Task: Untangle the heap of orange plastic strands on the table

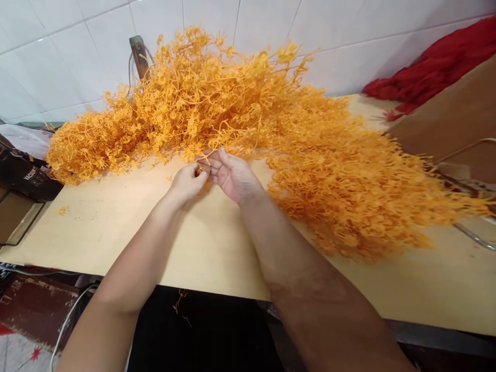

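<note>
my left hand (188,182) and right hand (232,175) meet at the tabletop (116,227) centre, fingertips touching. left pinches a small orange sprig piece (201,170); right lies palm-up, fingers loosely spread beside it. a large orange sprig pile (217,103) lies just behind both hands, sweeping right into a flatter spread (349,186). judged progress: early, the bulk looks unhandled. red bundle (430,67) sits far right by the wall.

A pale wooden table (116,227) bears a heap of orange sprigs (271,134).
</note>
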`<state>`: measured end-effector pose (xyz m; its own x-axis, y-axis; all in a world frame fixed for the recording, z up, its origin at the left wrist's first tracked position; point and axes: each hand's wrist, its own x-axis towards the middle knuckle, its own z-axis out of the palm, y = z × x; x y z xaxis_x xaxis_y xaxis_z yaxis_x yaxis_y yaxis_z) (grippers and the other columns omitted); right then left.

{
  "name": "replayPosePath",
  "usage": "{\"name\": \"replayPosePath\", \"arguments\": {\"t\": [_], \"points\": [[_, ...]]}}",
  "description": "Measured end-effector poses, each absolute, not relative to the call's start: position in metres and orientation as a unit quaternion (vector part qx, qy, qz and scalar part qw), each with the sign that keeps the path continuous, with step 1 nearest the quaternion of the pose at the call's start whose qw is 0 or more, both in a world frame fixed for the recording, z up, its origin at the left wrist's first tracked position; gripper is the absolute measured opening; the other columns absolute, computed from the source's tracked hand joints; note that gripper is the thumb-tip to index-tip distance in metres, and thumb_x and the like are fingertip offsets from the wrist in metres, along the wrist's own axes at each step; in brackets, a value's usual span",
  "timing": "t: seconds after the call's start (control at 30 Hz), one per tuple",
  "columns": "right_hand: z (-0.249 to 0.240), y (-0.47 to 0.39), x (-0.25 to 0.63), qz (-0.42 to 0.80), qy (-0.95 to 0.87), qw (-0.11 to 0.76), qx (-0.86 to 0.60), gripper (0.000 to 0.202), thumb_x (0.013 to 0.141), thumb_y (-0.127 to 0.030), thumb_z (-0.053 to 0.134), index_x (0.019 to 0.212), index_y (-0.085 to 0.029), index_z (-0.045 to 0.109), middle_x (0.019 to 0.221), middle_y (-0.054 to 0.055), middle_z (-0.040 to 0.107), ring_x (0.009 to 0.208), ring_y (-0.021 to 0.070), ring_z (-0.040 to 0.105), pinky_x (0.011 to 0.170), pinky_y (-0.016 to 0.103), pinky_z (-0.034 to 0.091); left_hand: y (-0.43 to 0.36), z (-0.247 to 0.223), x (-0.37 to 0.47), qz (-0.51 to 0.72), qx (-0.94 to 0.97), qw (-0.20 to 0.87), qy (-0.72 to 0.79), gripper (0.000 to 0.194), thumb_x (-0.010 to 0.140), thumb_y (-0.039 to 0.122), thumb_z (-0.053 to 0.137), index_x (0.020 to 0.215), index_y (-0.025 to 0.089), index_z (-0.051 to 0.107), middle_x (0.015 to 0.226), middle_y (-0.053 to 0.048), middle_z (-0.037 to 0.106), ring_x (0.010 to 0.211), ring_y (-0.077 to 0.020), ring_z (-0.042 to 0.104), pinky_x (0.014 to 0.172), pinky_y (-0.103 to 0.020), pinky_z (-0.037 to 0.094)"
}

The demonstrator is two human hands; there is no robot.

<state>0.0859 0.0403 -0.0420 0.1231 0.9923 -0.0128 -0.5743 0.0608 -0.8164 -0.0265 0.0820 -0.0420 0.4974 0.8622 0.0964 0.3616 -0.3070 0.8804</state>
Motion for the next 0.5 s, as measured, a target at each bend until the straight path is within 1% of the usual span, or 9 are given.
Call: {"name": "replayPosePath", "arguments": {"t": [0.07, 0.13, 0.23, 0.3, 0.33, 0.4, 0.47, 0.5], "points": [[-0.041, 0.040, 0.085, 0.581, -0.286, 0.676, -0.352, 0.015, 0.083, -0.033, 0.058, 0.081, -0.019, 0.058, 0.074, 0.001, 0.069, 0.071, 0.0111, 0.066, 0.070, 0.024, 0.051, 0.080, -0.039, -0.029, 0.290, 0.742, 0.470, 0.381, 0.009, 0.079, 0.014, 0.045, 0.078, 0.012, 0.054, 0.069, 0.003, 0.052, 0.062, -0.0058, 0.044, 0.064, -0.019, 0.035], [-0.041, 0.040, 0.082, 0.572, -0.277, 0.682, -0.362, 0.011, 0.082, -0.028, 0.060, 0.078, -0.018, 0.057, 0.069, 0.000, 0.068, 0.068, 0.0112, 0.065, 0.069, 0.025, 0.051, 0.076, -0.034, -0.031, 0.290, 0.725, 0.503, 0.370, 0.010, 0.079, 0.010, 0.043, 0.074, 0.011, 0.052, 0.064, 0.005, 0.049, 0.056, -0.0038, 0.041, 0.059, -0.017, 0.033], [-0.040, 0.042, 0.077, 0.553, -0.252, 0.697, -0.382, 0.011, 0.082, -0.021, 0.058, 0.073, -0.017, 0.055, 0.062, 0.000, 0.066, 0.060, 0.0109, 0.063, 0.066, 0.025, 0.052, 0.067, -0.026, -0.033, 0.269, 0.709, 0.538, 0.369, 0.012, 0.080, 0.009, 0.043, 0.070, 0.012, 0.049, 0.056, 0.007, 0.045, 0.048, -0.0022, 0.035, 0.051, -0.017, 0.028], [-0.041, 0.045, 0.080, 0.538, -0.219, 0.715, -0.389, 0.016, 0.084, -0.013, 0.053, 0.069, -0.017, 0.053, 0.059, -0.001, 0.064, 0.056, 0.0090, 0.061, 0.064, 0.023, 0.051, 0.058, -0.022, -0.034, 0.249, 0.700, 0.559, 0.369, 0.015, 0.080, 0.009, 0.042, 0.066, 0.013, 0.046, 0.052, 0.008, 0.042, 0.043, -0.0017, 0.032, 0.047, -0.018, 0.024], [-0.042, 0.046, 0.083, 0.525, -0.192, 0.730, -0.394, 0.020, 0.085, -0.009, 0.049, 0.067, -0.016, 0.052, 0.057, -0.001, 0.063, 0.055, 0.0078, 0.060, 0.063, 0.021, 0.051, 0.053, -0.020, -0.035, 0.231, 0.699, 0.575, 0.357, 0.016, 0.078, 0.008, 0.042, 0.064, 0.013, 0.046, 0.051, 0.007, 0.042, 0.043, -0.0016, 0.032, 0.046, -0.018, 0.024], [-0.045, 0.047, 0.094, 0.494, -0.125, 0.759, -0.405, 0.025, 0.086, -0.005, 0.043, 0.064, -0.017, 0.048, 0.055, -0.002, 0.060, 0.055, 0.0062, 0.059, 0.061, 0.018, 0.050, 0.042, -0.016, -0.036, 0.179, 0.711, 0.609, 0.304, 0.015, 0.076, 0.008, 0.044, 0.062, 0.013, 0.048, 0.053, 0.005, 0.048, 0.047, -0.0020, 0.039, 0.049, -0.016, 0.029], [-0.046, 0.047, 0.105, 0.493, -0.089, 0.770, -0.395, 0.024, 0.086, -0.007, 0.043, 0.065, -0.018, 0.047, 0.052, -0.003, 0.056, 0.056, 0.0068, 0.059, 0.059, 0.018, 0.051, 0.034, -0.013, -0.036, 0.145, 0.725, 0.621, 0.260, 0.012, 0.074, 0.009, 0.047, 0.063, 0.012, 0.052, 0.060, 0.003, 0.055, 0.052, -0.0025, 0.044, 0.051, -0.016, 0.032], [-0.047, 0.046, 0.109, 0.507, -0.089, 0.769, -0.380, 0.023, 0.085, -0.008, 0.043, 0.066, -0.018, 0.048, 0.050, -0.004, 0.052, 0.053, 0.0067, 0.057, 0.057, 0.018, 0.051, 0.033, -0.011, -0.037, 0.149, 0.728, 0.617, 0.260, 0.011, 0.073, 0.011, 0.047, 0.064, 0.012, 0.054, 0.060, 0.003, 0.056, 0.052, -0.0023, 0.044, 0.050, -0.016, 0.032]]}}
